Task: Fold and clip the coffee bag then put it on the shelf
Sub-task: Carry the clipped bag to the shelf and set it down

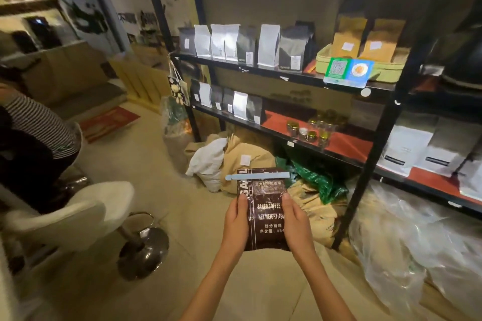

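Observation:
A dark brown coffee bag [266, 211] with white lettering stands upright in front of me, held between both hands. My left hand [236, 224] grips its left edge and my right hand [296, 224] grips its right edge. A pale blue clip [257, 177] lies across the bag's folded top, sticking out on both sides. The black metal shelf [287, 75] stands ahead and to the right, its boards carrying rows of white, grey and brown bags.
Burlap and green sacks [242, 161] lie on the floor under the shelf. Clear plastic bags [407, 242] pile up at the right. A white swivel stool [86, 211] and a seated person in a striped top [39, 122] are on the left. Small jars [313, 128] stand on a red-lined board.

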Motion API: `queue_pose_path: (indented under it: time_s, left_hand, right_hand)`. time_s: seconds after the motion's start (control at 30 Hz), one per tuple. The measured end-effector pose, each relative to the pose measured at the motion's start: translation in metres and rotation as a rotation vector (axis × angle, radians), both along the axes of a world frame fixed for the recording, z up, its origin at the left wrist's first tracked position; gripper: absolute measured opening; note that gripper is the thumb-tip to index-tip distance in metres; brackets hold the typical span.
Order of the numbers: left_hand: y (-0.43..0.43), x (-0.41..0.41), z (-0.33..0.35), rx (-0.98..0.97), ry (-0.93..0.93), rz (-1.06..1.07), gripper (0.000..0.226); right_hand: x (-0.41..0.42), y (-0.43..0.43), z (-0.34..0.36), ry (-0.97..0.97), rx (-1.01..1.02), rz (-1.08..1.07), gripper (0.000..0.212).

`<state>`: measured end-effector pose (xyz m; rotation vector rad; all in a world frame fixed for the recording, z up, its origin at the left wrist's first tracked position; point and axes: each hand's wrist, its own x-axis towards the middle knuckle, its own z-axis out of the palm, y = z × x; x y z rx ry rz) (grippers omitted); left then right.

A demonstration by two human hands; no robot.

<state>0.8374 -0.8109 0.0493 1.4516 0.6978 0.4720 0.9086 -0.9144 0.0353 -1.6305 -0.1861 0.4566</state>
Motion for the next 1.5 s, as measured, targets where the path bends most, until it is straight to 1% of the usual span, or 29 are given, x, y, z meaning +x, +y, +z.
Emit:
queue_pose_path:
  time_s: [0.1,0.3,0.37,0.43,0.47,0.57,0.6,0.87,1.0,1.13,1.3,1.5]
  left_hand:
    - [0.012,0.032,0.003,-0.016,0.01,0.041,0.033]
    - [0.046,0.088,-0.004,-0.025,0.005,0.062,0.029]
    - [0.063,0.104,-0.008,-0.035,0.009,0.075,0.03]
    - [0.085,0.124,-0.012,-0.034,0.013,0.071,0.032]
    - [0.096,0.132,-0.012,-0.036,0.019,0.063,0.032]
    - [0.133,0.158,-0.013,-0.043,0.028,0.063,0.034]
    - [0.148,0.167,-0.013,-0.043,0.03,0.065,0.035]
    - [0.266,0.233,-0.009,-0.04,0.038,0.035,0.038]
    - [0.312,0.256,-0.014,-0.04,0.055,0.028,0.035]
    - [0.339,0.275,-0.022,-0.026,0.08,0.041,0.039]
    - [0.36,0.301,-0.031,-0.069,0.102,0.034,0.039]
    - [0.375,0.344,-0.038,-0.099,0.141,-0.003,0.042]
  right_hand:
    - [0.034,0.014,0.0,0.005,-0.03,0.01,0.047]
    - [0.092,0.05,-0.008,0.031,-0.041,0.044,0.053]
    - [0.11,0.068,-0.012,0.038,-0.056,0.058,0.061]
    - [0.128,0.087,-0.013,0.05,-0.068,0.06,0.065]
    - [0.136,0.096,-0.012,0.051,-0.071,0.067,0.063]
    - [0.163,0.132,-0.006,0.07,-0.044,0.109,0.046]
    - [0.172,0.146,-0.003,0.073,-0.036,0.119,0.044]
    - [0.237,0.263,0.0,0.037,-0.085,0.103,0.047]
    - [0.257,0.307,-0.003,0.029,-0.093,0.105,0.042]
    - [0.277,0.334,-0.012,0.019,-0.114,0.069,0.042]
    - [0.304,0.356,-0.024,0.026,-0.136,0.075,0.042]
    - [0.344,0.369,-0.037,0.092,-0.139,0.045,0.04]
